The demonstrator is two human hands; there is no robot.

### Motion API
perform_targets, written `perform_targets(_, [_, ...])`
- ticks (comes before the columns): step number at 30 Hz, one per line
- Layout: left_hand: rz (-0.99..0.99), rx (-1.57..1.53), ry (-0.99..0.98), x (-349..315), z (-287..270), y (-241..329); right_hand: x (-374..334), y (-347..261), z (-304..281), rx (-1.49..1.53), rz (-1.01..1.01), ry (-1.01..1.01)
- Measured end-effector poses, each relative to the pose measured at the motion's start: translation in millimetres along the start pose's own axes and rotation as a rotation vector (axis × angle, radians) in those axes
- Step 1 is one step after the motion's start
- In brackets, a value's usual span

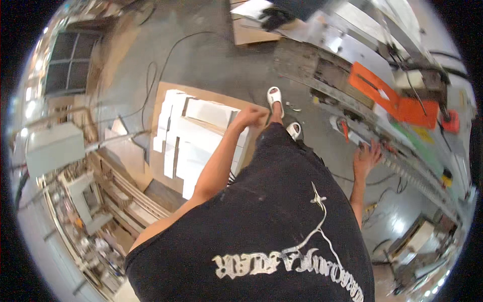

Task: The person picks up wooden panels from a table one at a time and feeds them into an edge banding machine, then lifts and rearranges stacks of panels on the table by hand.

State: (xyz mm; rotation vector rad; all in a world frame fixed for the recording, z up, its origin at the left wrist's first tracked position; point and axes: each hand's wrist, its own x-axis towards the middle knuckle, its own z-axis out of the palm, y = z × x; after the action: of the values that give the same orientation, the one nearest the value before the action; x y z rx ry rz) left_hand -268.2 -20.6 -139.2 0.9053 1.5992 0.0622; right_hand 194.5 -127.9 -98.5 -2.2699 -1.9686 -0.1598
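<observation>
My left hand (251, 117) hangs over the right edge of a stack of white boards (198, 146). Its fingers look bent and blurred, so their closing is unclear, and no held thing shows. On the other side, my right hand (368, 157) has its fingers spread with nothing in it. It is beside the long machine's toothed metal rail (415, 173). Near it, an orange-handled tool (343, 129) lies on the machine's edge. Whether the right fingers touch the rail cannot be told.
The white boards rest on a brown sheet (157, 108). A cable (173, 48) snakes across the grey floor (221, 65). Orange panels (375, 90) sit on the machine at right. At left stand a pale metal box (54, 147) and wooden strips (126, 189).
</observation>
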Motion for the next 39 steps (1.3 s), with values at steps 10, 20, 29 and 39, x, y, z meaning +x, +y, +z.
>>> perform_targets(10, [-0.788, -0.140, 0.981, 3.0, -70.9, -226.7, 2.8, 6.5, 28.1, -0.172, -0.059, -0.091])
perform_targets(20, [-0.853, -0.307, 0.961, 12.1, -50.0, -271.5, 27.9, 21.0, 20.8, 0.053, -0.004, -0.291])
perform_targets(29, [-0.209, -1.141, 0.776, -59.6, -62.1, -180.9, 82.1, -107.7, -6.6, 0.766, 0.008, -0.683])
perform_targets(39, [0.402, -1.187, 0.087, -69.2, -6.1, 40.5, 90.6, -266.4, -67.4, 1.085, -0.562, -0.754])
